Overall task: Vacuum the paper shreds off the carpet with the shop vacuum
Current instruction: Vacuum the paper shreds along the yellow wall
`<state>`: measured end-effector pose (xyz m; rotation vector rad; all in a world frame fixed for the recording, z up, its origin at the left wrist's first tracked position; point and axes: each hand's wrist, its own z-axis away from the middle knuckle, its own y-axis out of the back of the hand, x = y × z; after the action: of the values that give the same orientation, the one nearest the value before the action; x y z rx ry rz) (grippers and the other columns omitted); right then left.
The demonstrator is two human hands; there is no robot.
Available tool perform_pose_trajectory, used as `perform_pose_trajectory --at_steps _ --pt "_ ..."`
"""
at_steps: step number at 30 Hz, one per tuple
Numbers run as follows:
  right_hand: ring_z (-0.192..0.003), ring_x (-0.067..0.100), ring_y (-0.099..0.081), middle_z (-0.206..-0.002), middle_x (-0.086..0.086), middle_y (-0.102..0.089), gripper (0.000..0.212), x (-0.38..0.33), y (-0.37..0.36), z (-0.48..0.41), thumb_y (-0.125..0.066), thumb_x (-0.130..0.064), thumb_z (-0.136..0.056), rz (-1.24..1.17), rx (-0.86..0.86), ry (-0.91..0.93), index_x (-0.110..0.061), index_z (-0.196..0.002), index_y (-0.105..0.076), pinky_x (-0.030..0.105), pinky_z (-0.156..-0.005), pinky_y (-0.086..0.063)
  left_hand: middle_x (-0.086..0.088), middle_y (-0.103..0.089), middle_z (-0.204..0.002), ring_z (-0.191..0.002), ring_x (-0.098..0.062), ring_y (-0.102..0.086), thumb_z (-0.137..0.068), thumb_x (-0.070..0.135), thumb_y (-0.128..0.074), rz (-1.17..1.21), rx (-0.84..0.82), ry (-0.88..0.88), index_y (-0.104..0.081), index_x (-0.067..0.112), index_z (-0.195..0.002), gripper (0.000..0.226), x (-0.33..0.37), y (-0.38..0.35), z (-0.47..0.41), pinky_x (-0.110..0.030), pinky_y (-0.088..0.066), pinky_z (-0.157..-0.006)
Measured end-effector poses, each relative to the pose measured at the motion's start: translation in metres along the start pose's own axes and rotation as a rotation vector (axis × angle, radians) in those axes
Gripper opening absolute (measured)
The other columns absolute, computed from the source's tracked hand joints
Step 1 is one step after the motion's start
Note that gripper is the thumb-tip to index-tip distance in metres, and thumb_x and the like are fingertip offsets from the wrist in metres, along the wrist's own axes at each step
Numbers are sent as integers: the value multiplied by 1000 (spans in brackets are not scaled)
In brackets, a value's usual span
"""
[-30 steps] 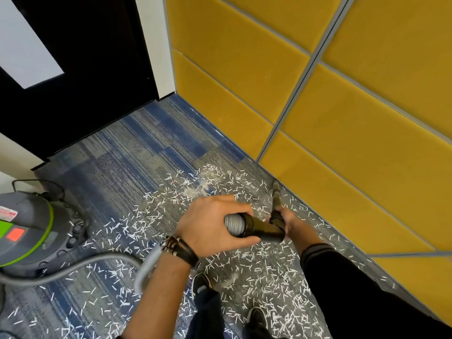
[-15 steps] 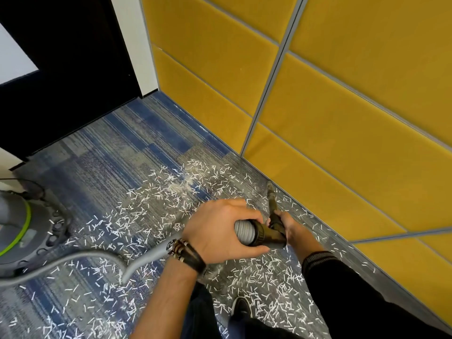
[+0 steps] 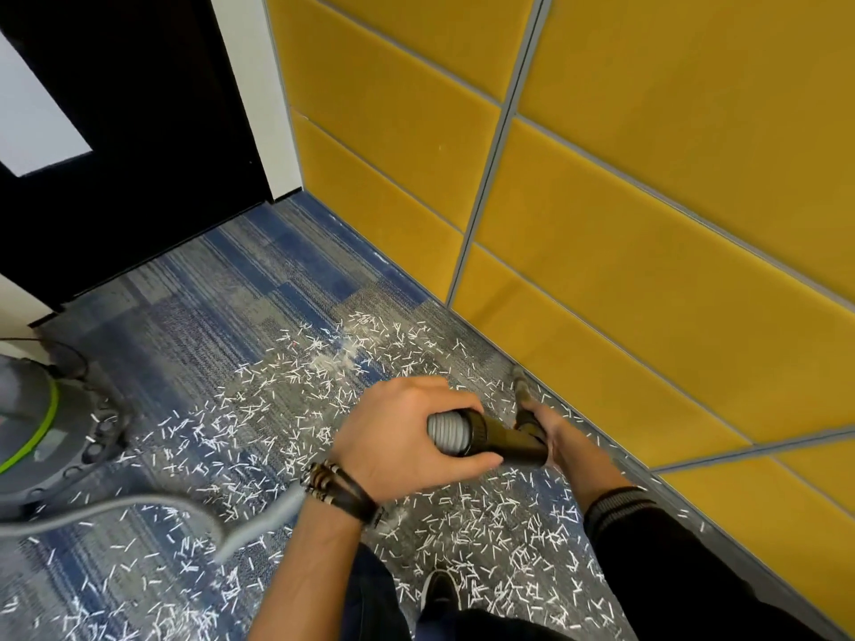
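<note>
White paper shreds [image 3: 287, 400] lie scattered over the blue-grey carpet [image 3: 194, 307], thickest around my feet. My left hand [image 3: 407, 437] grips the ribbed grey hose end [image 3: 446, 432] where it joins the dark wand handle [image 3: 504, 439]. My right hand [image 3: 548, 430] holds the wand lower down; its fingers are mostly hidden. The wand's nozzle [image 3: 520, 381] points at the carpet beside the wall's base. The grey hose [image 3: 139, 508] runs left to the shop vacuum [image 3: 27, 423], grey with a green band.
Yellow padded wall panels [image 3: 624, 224] run along the right, close to the nozzle. A black door [image 3: 139, 131] stands at the back left with a white frame [image 3: 250, 94]. My shoe [image 3: 439, 589] stands among shreds at the bottom. A thin black cord [image 3: 69, 358] loops behind the vacuum.
The view has swung a little, first right, then back left. Both hands keep their hold on the hose and wand, and the nozzle stays by the wall's base.
</note>
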<state>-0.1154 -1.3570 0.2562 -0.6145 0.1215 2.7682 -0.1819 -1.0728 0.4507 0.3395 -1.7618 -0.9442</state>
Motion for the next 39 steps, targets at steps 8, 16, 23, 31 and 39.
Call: perform_pose_trajectory --at_steps 8,16,23,31,39 --pt "-45 22 -58 -60 12 -59 29 45 31 0 -48 -36 -100 -146 10 -28 -7 -104 -43 30 -43 -52 27 -62 -84 -81 15 -55 -71 81 -66 0 -173 -42 -71 43 -105 51 18 -23 4 -19 -54 -78" --pt "-38 21 -59 -53 14 -63 20 25 59 18 -46 -27 -103 -55 32 -11 -7 -105 -44 26 -37 -50 27 -66 -87 -87 3 -63 -71 74 -74 81 -43 -7 -73 42 -105 46 36 -35 8 -22 -55 -78" --pt "-39 21 -53 -53 10 -54 29 49 51 10 -40 -33 -103 -194 -28 -30 -6 -93 -43 26 -39 -49 27 -59 -82 -78 10 -57 -71 80 -69 -29 -158 -57 -72 42 -104 50 48 -43 13 -16 -50 -70" --pt "-45 23 -55 -56 13 -58 16 81 101 20 -44 -20 -102 -210 107 -39 -6 -95 -42 30 -40 -52 29 -58 -80 -82 7 -59 -71 77 -73 26 -222 -45 -72 43 -105 48 49 -61 20 -13 -41 -68" --pt "-42 20 -55 -56 12 -58 20 72 115 22 -45 -27 -102 -255 79 -23 -8 -106 -39 28 -44 -53 25 -64 -85 -84 4 -62 -69 77 -73 61 -164 -49 -72 42 -107 51 61 -71 13 -20 -55 -72"
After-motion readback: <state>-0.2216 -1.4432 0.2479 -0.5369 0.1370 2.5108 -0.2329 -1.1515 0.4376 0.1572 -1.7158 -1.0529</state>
